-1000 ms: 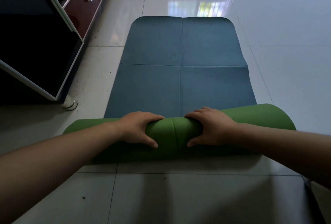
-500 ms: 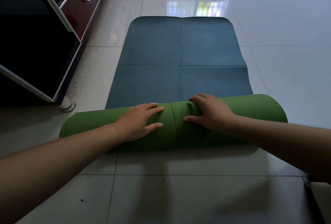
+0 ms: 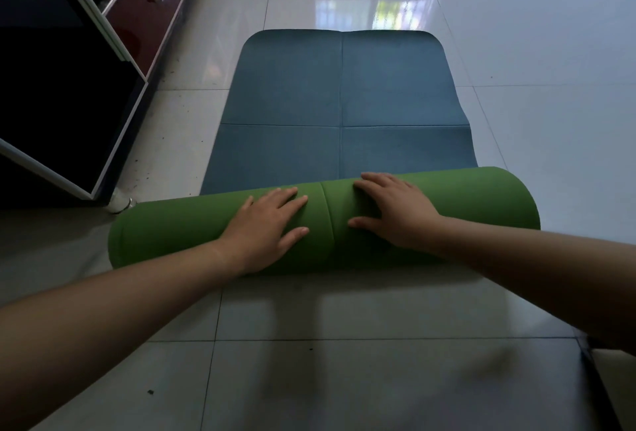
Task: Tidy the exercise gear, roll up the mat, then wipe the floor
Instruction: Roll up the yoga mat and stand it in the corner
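Half-rolled mat (image 3: 344, 141) on white tiled floor (image 3: 533, 69), green roll under both palms, left hand (image 3: 266, 224) and right hand (image 3: 395, 210) flat — fingers straight, pressing, gripping nothing — blue unrolled stretch beyond the fingertips, dark cabinet (image 3: 62, 79) far left of them

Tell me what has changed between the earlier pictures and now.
The green roll of the mat rolled forward, away from the person, over the blue flat part, which is shorter now. The left hand and right hand, a second ago curled round the roll, now press on it with straight fingers. The mat's far end and the dark cabinet stayed in place.
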### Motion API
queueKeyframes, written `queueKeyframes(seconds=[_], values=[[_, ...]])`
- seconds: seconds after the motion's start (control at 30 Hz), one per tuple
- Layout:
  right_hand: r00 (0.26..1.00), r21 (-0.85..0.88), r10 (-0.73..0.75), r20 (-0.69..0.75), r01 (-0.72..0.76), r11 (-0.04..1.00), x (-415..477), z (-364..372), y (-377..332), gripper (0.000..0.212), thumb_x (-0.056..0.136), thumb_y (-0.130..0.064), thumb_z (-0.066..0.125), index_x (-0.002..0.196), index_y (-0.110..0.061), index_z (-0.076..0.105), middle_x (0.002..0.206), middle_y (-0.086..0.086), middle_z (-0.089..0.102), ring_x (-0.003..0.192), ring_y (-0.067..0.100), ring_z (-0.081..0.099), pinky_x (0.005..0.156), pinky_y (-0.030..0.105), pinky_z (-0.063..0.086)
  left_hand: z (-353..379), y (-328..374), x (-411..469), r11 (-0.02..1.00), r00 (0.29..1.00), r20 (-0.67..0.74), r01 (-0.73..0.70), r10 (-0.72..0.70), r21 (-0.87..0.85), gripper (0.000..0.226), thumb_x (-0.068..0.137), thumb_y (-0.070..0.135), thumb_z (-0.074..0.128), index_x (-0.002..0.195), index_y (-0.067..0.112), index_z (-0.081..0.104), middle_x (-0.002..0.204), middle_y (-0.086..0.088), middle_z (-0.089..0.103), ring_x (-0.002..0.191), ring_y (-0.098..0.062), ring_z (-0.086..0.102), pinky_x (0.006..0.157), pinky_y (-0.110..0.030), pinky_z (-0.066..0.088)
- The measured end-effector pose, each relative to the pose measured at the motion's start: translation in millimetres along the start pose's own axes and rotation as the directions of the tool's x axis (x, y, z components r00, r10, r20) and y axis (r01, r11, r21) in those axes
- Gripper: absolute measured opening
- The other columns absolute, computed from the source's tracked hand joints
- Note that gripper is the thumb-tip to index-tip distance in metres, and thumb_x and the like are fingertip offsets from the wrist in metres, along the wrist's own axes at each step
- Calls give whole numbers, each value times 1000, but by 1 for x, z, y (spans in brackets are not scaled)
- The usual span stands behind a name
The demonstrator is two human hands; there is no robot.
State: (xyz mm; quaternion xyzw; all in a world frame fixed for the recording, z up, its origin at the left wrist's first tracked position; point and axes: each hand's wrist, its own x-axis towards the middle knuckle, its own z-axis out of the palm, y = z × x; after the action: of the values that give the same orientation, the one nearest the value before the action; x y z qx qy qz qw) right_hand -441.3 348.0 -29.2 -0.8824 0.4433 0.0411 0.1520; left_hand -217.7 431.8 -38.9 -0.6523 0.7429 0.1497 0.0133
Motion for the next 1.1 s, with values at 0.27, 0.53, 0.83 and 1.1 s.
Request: queueKeyframes(seconds=[0.27,0.53,0.83,1.1], values=[[999,-6,-19,-27,19,1000,1,4,-2,75,82,-60,54,143,-22,31,151,0,29,138,21,26,113,37,22,-4,-1,5,997,995,96,21,-28,76,86,83,63,50,149,27,10,158,3,9,144,-19,11,115,-49,18],[993,-89,-70,94,78,993,1,7,4,107,68,-69,63,149,-23,10,157,-1,10,144,23,7,117,42,7,-4,-8,15,997,994,108,-3,-5,72,85,84,62,48,149,27,7,158,3,8,144,-20,11,116,-50,17],[987,-210,-111,120,135,968,5,9,5,117,61,-72,67,148,-19,9,156,3,13,142,26,14,116,44,15,-1,-18,17,987,982,187,-67,39,147,119,64,73,63,148,28,-8,158,3,-5,145,-20,0,117,-48,9],[988,-205,-122,100,140,969,4,8,2,100,62,-69,67,141,-20,29,143,0,38,128,23,38,105,41,32,-1,-14,18,988,992,118,-69,53,136,116,57,64,75,148,28,13,153,2,23,139,-20,25,112,-46,26]])
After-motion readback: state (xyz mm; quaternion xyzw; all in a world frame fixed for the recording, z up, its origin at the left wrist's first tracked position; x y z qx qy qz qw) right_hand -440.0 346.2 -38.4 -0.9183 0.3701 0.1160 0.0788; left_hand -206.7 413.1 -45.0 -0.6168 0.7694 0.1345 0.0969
